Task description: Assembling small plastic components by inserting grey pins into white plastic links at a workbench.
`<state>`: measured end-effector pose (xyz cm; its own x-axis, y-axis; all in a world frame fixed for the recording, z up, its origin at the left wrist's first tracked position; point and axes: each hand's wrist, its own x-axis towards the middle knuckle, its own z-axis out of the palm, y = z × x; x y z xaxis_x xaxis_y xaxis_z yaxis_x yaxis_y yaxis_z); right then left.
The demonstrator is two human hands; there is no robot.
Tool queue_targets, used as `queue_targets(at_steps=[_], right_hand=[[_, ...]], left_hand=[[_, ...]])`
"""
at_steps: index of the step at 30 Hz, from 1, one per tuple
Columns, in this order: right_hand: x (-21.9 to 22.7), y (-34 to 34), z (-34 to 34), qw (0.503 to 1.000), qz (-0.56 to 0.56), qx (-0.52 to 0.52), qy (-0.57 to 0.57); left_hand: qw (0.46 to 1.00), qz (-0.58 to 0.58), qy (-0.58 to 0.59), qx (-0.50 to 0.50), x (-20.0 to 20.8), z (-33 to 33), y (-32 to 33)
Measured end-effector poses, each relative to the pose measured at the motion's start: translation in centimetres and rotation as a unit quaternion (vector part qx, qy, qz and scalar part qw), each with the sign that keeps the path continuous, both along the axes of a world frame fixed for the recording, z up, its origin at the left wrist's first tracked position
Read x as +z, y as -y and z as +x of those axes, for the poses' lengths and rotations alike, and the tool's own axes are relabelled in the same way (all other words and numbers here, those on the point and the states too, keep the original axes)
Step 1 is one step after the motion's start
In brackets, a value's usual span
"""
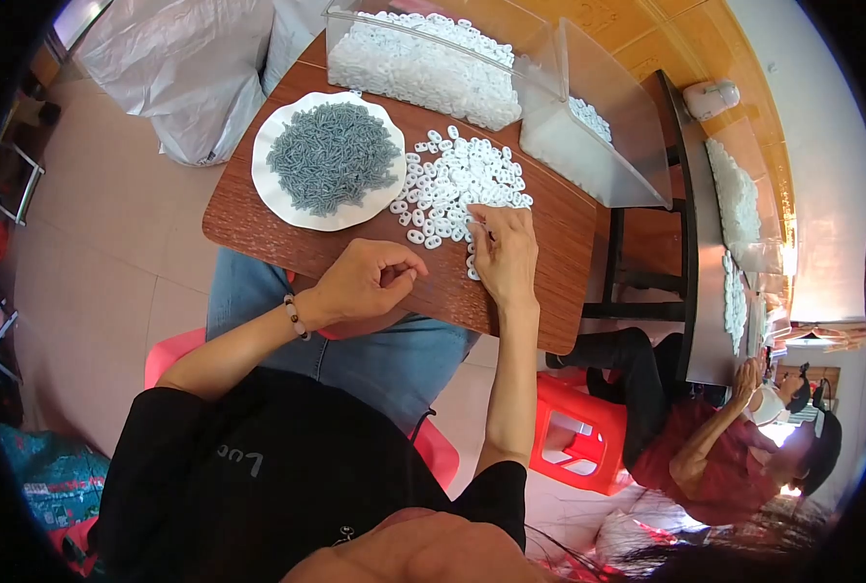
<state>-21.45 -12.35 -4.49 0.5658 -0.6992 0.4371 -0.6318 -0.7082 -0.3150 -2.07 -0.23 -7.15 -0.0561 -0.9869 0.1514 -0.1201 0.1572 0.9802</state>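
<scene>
My left hand (pixel 367 279) is over the near edge of the brown table, fingers curled and thumb close to the index finger. Whatever it may hold is hidden. At the right side of a loose pile of small white oval two-hole pieces (pixel 467 175) is my right hand (pixel 507 255), its fingers bent down to the tabletop. Thumb and index finger come together beside the white pieces, and I cannot make out what is between them. A heap of small grey screw-like pins (pixel 331 155) fills a white scalloped plate (pixel 270 199) left of the pile.
Two clear plastic bins hold more white pieces: one (pixel 423 73) at the table's far edge, another (pixel 578 160) at its right corner. White sacks (pixel 180 78) stand far left. A red stool (pixel 578 437) and a seated person (pixel 714 447) are at a dark side table on the right.
</scene>
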Motion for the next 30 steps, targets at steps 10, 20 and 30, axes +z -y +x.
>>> queue_targets(at_steps=[10,20,30], right_hand=[[0.1,-2.0,-0.5,0.994,0.050,-0.060,0.078],[0.9,-9.8,3.7,0.833,0.370,-0.022,0.411],[0.8,-10.2,2.3,0.871,0.328,-0.008,0.365]], left_hand=[[0.998,-0.014,-0.045,0.028,-0.1,-0.4,0.1],[0.973,0.083,-0.215,-0.018,1.8,-0.3,0.0],[0.943,0.172,-0.283,-0.032,2.8,0.8,-0.9]])
